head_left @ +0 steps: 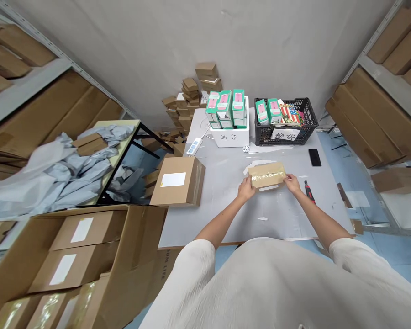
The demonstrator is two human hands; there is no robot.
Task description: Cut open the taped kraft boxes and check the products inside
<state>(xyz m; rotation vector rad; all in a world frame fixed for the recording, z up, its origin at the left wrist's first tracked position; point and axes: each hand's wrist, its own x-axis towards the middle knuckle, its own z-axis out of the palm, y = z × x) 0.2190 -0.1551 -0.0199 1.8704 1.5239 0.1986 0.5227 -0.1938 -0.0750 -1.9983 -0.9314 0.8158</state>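
Observation:
A small cardboard box (268, 174) with shiny clear tape along its top is held between my two hands over the grey table (219, 219). My left hand (247, 188) grips its left end, the fingers pressed against the cardboard. At the opposite end, my right hand (292, 183) pinches the right corner. White paper (256, 163) lies just behind the box. To the right of my right hand rests a red and black utility knife (309, 192). A black phone (314, 157) lies farther back on the right.
A larger labelled carton (178, 182) sits at the table's left edge. At the back stand a white bin (231, 138) of green and pink boxes and a black crate (284, 137). A power strip (194, 146) lies nearby. Lower left, a big open carton (140, 256) holds several boxes.

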